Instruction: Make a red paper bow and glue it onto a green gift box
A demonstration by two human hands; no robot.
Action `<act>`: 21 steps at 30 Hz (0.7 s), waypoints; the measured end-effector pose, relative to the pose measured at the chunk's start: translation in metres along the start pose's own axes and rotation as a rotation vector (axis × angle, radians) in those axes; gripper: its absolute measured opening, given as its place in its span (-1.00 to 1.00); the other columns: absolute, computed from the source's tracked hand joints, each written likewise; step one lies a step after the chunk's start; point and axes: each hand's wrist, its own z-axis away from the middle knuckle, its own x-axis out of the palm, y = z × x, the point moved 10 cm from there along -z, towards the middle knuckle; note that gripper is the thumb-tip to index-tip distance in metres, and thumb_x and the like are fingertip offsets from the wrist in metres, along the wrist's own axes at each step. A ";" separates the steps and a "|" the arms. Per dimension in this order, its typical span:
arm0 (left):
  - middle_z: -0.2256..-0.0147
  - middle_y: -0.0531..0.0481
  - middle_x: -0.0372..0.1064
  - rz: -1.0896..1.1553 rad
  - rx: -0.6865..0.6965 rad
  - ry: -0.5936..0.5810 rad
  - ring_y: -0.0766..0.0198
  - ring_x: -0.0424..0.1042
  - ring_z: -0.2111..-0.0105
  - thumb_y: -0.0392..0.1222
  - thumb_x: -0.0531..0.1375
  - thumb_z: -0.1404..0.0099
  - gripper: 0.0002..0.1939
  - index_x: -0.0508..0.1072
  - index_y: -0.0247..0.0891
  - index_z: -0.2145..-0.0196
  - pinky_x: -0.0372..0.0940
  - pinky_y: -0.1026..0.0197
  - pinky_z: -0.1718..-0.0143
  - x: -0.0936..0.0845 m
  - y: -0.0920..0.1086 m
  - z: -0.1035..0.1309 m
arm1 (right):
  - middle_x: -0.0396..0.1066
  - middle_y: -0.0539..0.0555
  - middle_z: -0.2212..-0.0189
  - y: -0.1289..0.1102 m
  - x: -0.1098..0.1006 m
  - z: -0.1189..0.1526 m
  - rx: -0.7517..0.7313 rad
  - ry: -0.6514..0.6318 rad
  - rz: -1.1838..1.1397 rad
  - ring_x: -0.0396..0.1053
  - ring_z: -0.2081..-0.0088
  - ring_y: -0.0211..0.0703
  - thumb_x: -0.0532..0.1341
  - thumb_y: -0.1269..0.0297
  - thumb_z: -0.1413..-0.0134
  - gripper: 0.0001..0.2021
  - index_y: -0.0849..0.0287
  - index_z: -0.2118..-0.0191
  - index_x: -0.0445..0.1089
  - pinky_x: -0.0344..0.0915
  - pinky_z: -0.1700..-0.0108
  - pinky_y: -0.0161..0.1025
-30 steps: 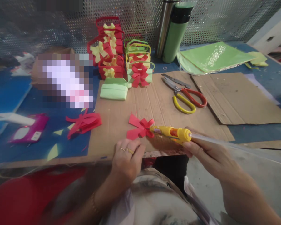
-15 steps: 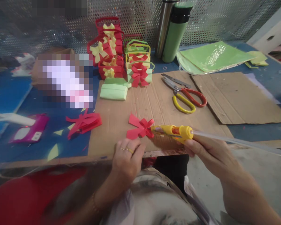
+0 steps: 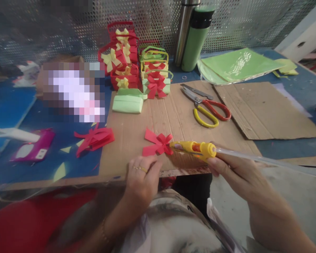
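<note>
A red paper bow [image 3: 158, 142] lies on the cardboard mat [image 3: 129, 140] in front of me. With its fingers curled, my left hand [image 3: 143, 175] presses on the bow's lower tail; the fingertips are partly hidden. My right hand [image 3: 237, 172] is wrapped around a yellow hot glue gun [image 3: 193, 148], whose nozzle touches the bow's centre. A long clear glue stick [image 3: 252, 157] sticks out of the gun's back end. Scissors [image 3: 205, 109] with one red and one yellow handle lie beyond the gun, beside a thin grey blade [image 3: 197, 90].
Small red paper baskets [image 3: 123, 77] and green ones [image 3: 155, 86] with bows stand at the back. A folded pale green paper box [image 3: 127, 102] lies before them. Red paper strips [image 3: 94, 138] lie left. A green flask [image 3: 197, 42], green sheets [image 3: 242, 65] and another cardboard piece [image 3: 271, 109] are farther right.
Almost nothing has moved. The glue gun's nozzle stays at the bow's centre, and both hands keep their places; the view has shifted very slightly.
</note>
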 end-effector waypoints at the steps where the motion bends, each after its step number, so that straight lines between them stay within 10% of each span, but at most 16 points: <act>1: 0.22 -0.15 0.58 0.005 -0.024 0.009 0.15 0.49 0.22 -0.49 0.10 -0.38 -0.73 0.54 -0.30 0.12 0.31 0.07 0.14 -0.004 -0.002 -0.001 | 0.28 0.01 0.56 0.000 0.000 -0.001 -0.004 -0.005 0.004 0.28 0.54 -0.22 0.00 -0.08 -0.48 -0.43 0.10 0.56 0.20 0.19 0.52 -0.26; 10: -0.07 -0.21 0.58 -0.048 0.013 -0.256 -0.06 0.50 -0.09 -0.17 0.22 -0.47 -0.72 0.52 -0.26 -0.08 0.12 -0.10 -0.05 0.008 -0.024 -0.012 | 0.29 0.00 0.51 -0.002 0.002 -0.004 -0.091 -0.043 -0.050 0.28 0.48 -0.21 0.04 0.01 -0.49 -0.53 0.11 0.47 0.25 0.21 0.45 -0.27; 21: -0.05 -0.22 0.58 -0.070 0.025 -0.233 -0.07 0.50 -0.07 -0.12 0.24 -0.45 -0.70 0.52 -0.28 -0.07 0.12 -0.12 -0.08 0.013 -0.024 -0.008 | 0.34 0.04 0.50 0.004 -0.013 0.006 -0.040 -0.012 -0.005 0.32 0.50 -0.15 0.07 0.01 -0.46 -0.59 0.06 0.43 0.34 0.31 0.48 -0.21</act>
